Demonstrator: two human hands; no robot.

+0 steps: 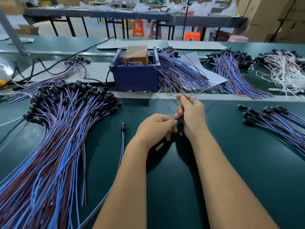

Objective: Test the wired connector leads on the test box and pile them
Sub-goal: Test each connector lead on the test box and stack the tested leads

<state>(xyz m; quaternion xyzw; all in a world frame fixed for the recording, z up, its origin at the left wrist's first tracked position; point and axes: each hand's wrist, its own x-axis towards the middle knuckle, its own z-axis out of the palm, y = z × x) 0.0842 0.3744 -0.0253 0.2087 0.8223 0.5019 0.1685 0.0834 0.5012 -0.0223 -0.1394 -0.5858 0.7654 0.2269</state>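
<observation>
My right hand (191, 114) pinches the blue and brown wires of one lead (197, 95), which runs up and right toward the heap behind it. My left hand (155, 128) pinches the lower end of the same blue wire at its fingertips. The test box (137, 54), brown and wrapped in tape, sits inside a blue plastic bin (137, 76) straight ahead. A single lead with a black connector (123, 128) lies on the green mat left of my left hand. A large pile of leads (62, 129) with black connectors fans out at the left.
More blue-brown lead heaps lie right of the bin (181, 75), at back right (231, 66) and at the right edge (277, 123). White-wired leads (283, 68) lie far right. A black cable (69, 55) trails left from the bin. Orange stools stand beyond the bench.
</observation>
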